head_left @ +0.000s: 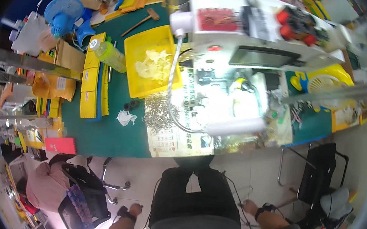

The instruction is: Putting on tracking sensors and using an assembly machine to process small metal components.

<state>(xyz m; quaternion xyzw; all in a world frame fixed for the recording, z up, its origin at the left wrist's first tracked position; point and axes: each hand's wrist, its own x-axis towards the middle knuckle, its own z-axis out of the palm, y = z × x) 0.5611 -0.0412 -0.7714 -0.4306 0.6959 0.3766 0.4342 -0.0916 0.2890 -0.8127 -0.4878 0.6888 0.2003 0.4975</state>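
Note:
Both my arms hang low, away from the bench. Down by my left thigh is my left hand, above the floor near a swivel chair's base; its fingers are too small and foreshortened to read. On the other side, next to dark cables, my right hand hangs with its fingers mostly turned out of sight. No object shows in either hand. Dark bands are strapped at both wrists. Ahead of me stands a green-topped workbench with a bright lamp on a flexible neck over a white machine.
A yellow tray holds pale pieces, beside a greenish bottle and yellow bins. Small dark parts lie on printed sheets. A wooden mallet and blue fan are farther back. Chairs flank me; a person sits left.

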